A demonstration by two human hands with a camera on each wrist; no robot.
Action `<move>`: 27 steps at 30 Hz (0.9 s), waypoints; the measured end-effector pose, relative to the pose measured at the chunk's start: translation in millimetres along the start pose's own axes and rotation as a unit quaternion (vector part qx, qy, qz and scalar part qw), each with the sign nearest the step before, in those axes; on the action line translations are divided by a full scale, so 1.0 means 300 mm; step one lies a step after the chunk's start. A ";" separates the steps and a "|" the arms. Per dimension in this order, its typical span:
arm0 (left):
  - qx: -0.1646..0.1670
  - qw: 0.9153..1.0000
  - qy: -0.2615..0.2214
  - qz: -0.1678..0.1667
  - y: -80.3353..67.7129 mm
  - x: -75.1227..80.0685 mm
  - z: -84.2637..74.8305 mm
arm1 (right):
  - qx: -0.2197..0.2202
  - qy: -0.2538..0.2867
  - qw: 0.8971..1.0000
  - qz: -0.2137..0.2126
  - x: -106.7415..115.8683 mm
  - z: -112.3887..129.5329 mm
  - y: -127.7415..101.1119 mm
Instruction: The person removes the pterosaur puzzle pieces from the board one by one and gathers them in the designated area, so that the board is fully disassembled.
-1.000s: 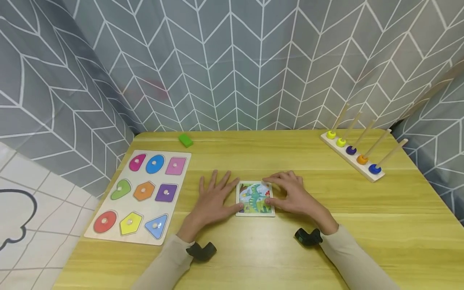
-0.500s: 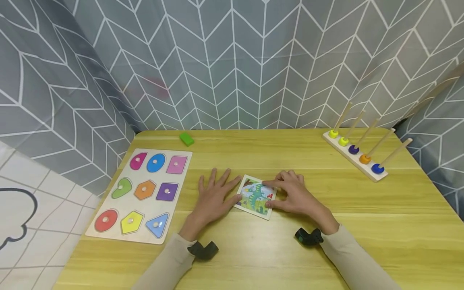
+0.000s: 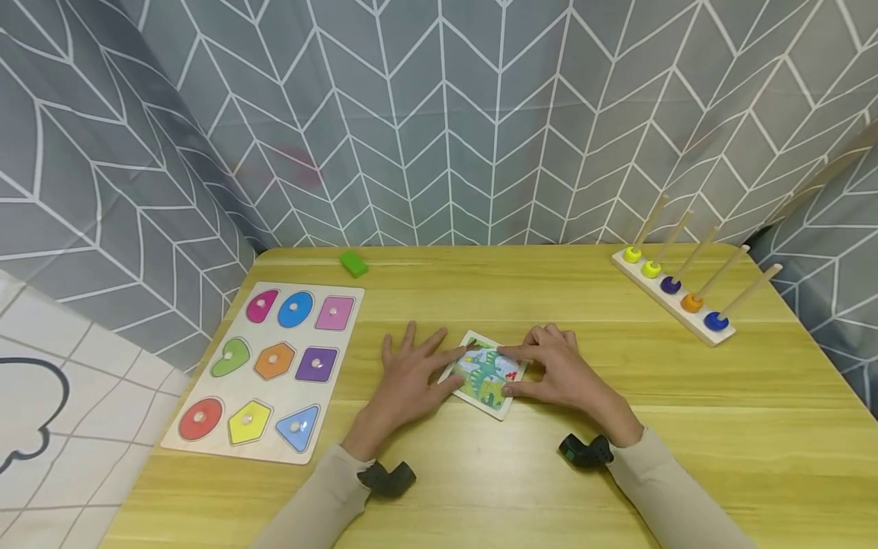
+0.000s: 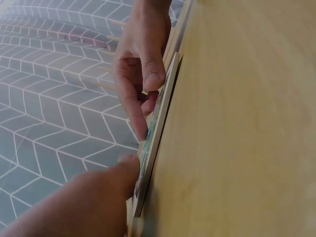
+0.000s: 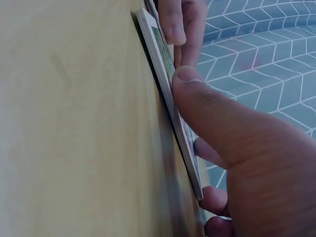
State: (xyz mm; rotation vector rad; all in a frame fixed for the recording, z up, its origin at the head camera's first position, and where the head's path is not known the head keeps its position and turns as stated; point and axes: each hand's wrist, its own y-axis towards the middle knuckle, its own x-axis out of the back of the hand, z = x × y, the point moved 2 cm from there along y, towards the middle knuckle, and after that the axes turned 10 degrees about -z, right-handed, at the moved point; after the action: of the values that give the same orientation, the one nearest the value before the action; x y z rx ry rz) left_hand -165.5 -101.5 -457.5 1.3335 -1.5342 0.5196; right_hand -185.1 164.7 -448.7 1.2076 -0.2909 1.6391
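Observation:
A small square dinosaur jigsaw puzzle [image 3: 485,374] in a pale frame lies turned at an angle between the hands. My left hand [image 3: 408,381] comes in from the left with its fingers spread; thumb and index finger overlap the puzzle's left side. On the opposite side, my right hand [image 3: 559,370] touches the puzzle with thumb and index finger set apart, while its other fingers bend away beyond the edge. Seen edge-on in the right wrist view, the puzzle [image 5: 170,101] has the right thumb [image 5: 200,94] pressing on its picture face. Its thin frame [image 4: 157,143] shows edge-on in the left wrist view.
To the left lies a wooden shape board [image 3: 274,393] with knobbed coloured pieces. Behind it sits a green block [image 3: 353,264]. At the back right stands a peg rack [image 3: 672,297] with coloured beads on its rods. A grey patterned curtain [image 3: 466,122] hangs behind the table.
The puzzle has turned clockwise from square-on to a clear slant under the fingers. My left thumb and index finger have moved further over its left side. The right hand has barely moved.

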 end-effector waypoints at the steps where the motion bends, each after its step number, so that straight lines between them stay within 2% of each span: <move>1: 0.000 1.000 0.005 0.004 0.000 0.000 -0.001 | 0.001 0.000 1.000 -0.001 0.001 0.000 0.000; 9: 0.004 0.999 0.029 0.030 -0.003 -0.008 0.000 | 0.008 0.027 0.999 -0.026 -0.003 -0.006 0.004; 18: -0.011 0.998 0.033 0.043 -0.008 -0.008 -0.001 | -0.013 0.105 0.993 -0.051 -0.039 -0.021 0.042; 22: -0.017 0.998 0.031 0.043 -0.006 -0.004 0.000 | -0.016 0.110 0.993 -0.041 -0.054 -0.016 0.084; 27: -0.021 0.998 0.032 0.048 -0.005 -0.004 0.002 | -0.014 0.088 0.996 -0.027 -0.071 -0.012 0.126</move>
State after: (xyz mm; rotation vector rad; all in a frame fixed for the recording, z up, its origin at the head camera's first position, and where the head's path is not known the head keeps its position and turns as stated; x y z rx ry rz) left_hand -164.5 -101.7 -459.2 1.2036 -1.5543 0.5814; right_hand -219.3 138.3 -454.2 1.0328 -0.1690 1.6766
